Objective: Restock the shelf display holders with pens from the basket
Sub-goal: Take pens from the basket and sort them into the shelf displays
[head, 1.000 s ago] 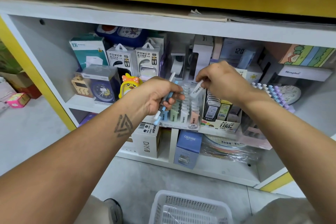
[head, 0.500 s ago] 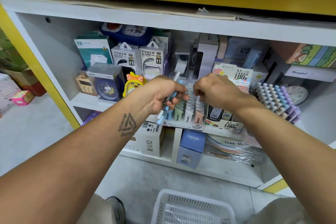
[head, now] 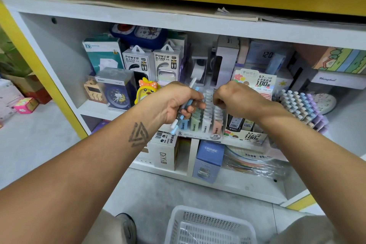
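The left hand (head: 178, 103), at the middle of the frame, is clamped around a small bundle of pens (head: 183, 111), white and light-blue barrels sticking out above and below the fist. Held that way, it likely serves as a ready supply just beside the tiered display holder (head: 206, 125), so the other hand can draw from it without reaching down. The right hand (head: 235, 99) sits just right of centre, fingers curled down over the upper rows of the holder; whether they pinch a pen cannot be told, since the knuckles hide the fingertips. Its posture suggests a pen being seated into a slot. The white mesh basket (head: 210, 226) stands on the floor at the bottom edge, well below both hands.

Compared with a second ago, the right hand has dropped from above the lead-refill box (head: 245, 134), where it visibly held a white pen, to the holder's slots, and that pen no longer shows. The left hand has stayed closed on its bundle in much the same place.
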### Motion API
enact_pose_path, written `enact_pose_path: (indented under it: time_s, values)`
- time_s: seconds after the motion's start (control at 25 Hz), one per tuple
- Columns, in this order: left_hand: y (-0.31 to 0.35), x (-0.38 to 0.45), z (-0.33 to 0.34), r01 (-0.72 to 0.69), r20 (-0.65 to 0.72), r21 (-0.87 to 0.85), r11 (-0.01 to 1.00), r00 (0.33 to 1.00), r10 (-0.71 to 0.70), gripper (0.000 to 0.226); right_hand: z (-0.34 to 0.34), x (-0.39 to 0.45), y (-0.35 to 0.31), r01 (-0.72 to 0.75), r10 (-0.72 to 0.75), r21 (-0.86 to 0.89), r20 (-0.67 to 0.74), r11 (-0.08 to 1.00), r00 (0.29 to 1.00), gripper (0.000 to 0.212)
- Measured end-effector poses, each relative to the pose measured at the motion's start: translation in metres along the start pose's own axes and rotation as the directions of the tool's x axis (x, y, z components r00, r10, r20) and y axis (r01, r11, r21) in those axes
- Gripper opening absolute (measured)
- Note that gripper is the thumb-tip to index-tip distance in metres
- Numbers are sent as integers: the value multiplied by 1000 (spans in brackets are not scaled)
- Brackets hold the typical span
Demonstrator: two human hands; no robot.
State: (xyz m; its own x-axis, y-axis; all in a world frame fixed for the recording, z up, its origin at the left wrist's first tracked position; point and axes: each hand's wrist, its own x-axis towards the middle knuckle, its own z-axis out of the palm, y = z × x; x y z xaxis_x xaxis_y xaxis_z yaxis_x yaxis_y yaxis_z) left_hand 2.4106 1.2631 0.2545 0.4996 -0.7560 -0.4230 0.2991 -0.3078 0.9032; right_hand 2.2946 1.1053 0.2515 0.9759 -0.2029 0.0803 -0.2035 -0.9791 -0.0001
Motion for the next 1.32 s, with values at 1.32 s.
enact_pose_path:
  time_s: [1.32]
  values:
    - [-3, -5, 21, -118, -22, 540, 833, 988, 154, 13, -30, -4, -21, -209, 224, 938, 148, 278, 963, 17]
